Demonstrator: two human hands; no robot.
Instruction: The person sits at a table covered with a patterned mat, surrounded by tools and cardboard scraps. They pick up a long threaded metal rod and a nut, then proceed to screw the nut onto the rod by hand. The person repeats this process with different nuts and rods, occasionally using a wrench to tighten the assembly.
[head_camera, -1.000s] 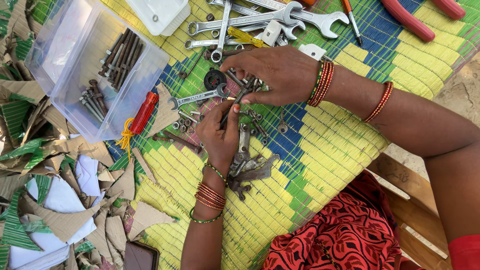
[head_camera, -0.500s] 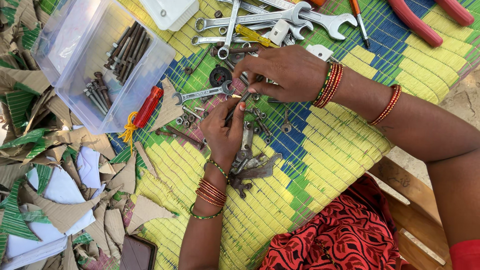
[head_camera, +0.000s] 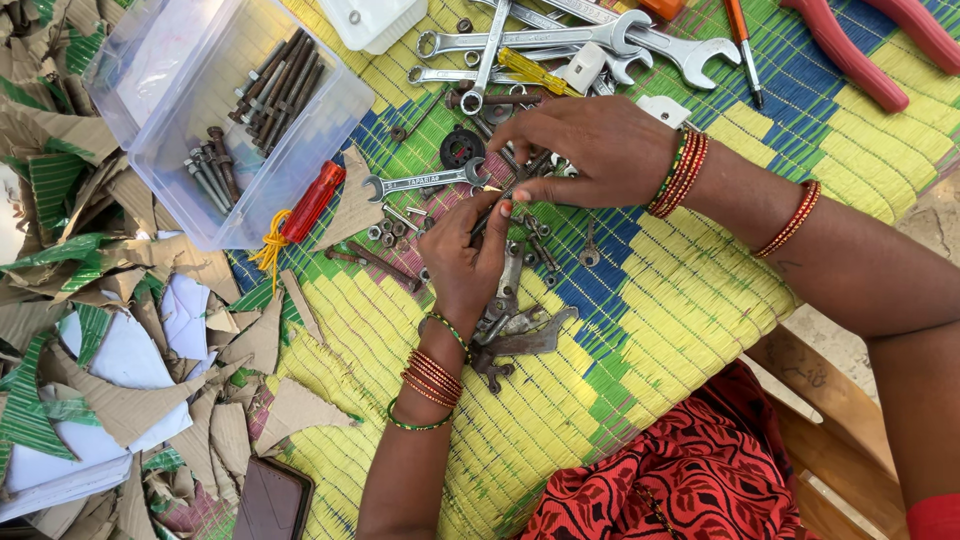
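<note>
Tools (head_camera: 560, 45) and bolts litter woven mat (head_camera: 690, 310) beneath both hands.

A thin dark metal bolt (head_camera: 497, 205) sits near the centre of the frame, slightly above the middle, pinched between the fingertips of the left hand (head_camera: 462, 262) and the right hand (head_camera: 590, 150). It slants from lower left to upper right, most of its length hidden by the fingers. Just to its left lies a small silver combination spanner (head_camera: 425, 183), flat on the woven mat, its ring end touching the fingertips.
</note>
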